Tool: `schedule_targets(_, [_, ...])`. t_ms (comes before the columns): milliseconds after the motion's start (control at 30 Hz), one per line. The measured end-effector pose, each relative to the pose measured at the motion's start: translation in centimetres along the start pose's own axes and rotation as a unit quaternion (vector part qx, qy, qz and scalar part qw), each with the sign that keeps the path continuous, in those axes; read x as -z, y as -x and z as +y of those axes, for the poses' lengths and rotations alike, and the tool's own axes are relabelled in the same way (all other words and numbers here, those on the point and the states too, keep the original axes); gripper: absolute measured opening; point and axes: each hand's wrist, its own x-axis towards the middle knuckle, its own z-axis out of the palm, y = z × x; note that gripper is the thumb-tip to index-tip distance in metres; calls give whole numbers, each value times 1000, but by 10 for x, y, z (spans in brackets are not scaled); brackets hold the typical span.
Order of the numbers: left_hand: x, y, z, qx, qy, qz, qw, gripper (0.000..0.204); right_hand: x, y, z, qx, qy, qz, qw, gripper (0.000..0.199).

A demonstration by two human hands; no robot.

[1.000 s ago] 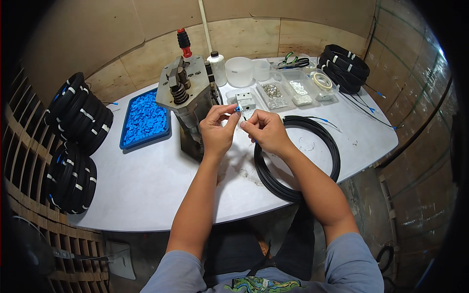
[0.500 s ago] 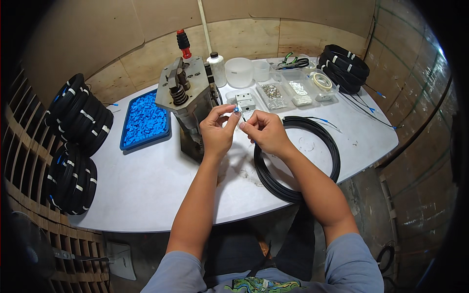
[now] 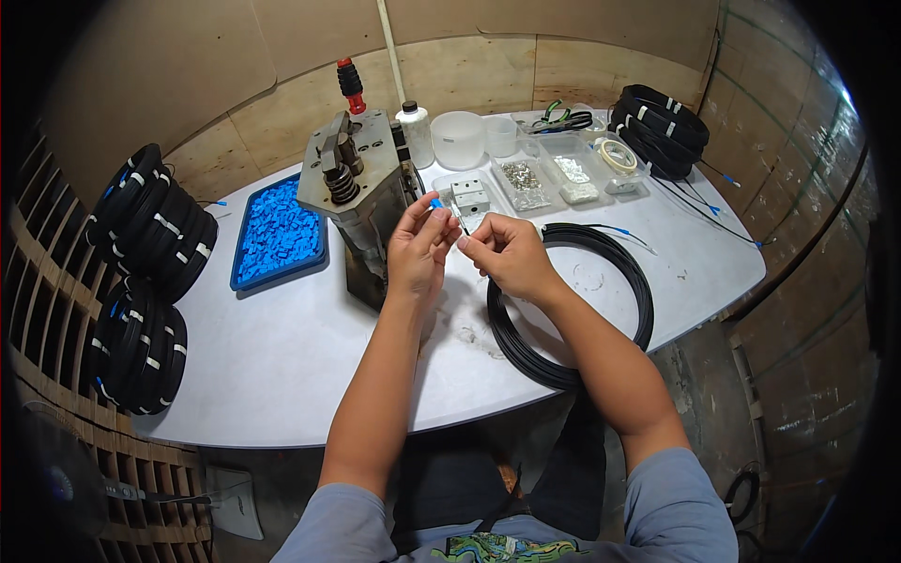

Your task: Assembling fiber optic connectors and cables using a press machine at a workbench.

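Hands at frame centre: left hand (image 3: 419,246) pinches a small blue connector (image 3: 436,203), right hand (image 3: 507,255) grips the cable end of the black coil (image 3: 571,302), fitting looks unfinished, press (image 3: 361,202) untouched.

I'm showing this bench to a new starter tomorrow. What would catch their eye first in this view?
Probably the two hands meeting at the table's centre: the left hand pinches a small blue piece while the right hand holds the end of a thin cable. Next, the loose black cable coil lying to the right of them, and the bright blue tray of small blue parts at the left, beside the grey metal press.
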Motion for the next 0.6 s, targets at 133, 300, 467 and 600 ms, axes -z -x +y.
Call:
schedule_targets(133, [2, 1, 0, 64, 85, -1, 994, 32, -1, 0, 0, 4, 0, 1, 1000, 24])
schedule_targets(300, [7, 0, -3, 84, 112, 4, 990, 30, 0, 0, 2, 6, -3, -8, 1000, 23])
schedule_targets(467, [9, -1, -6, 86, 123, 2, 989, 29, 0, -1, 6, 20, 3, -18, 1000, 23])
schedule_targets(600, [9, -1, -6, 90, 134, -5, 987, 27, 0, 0, 5, 17, 6, -18, 1000, 24])
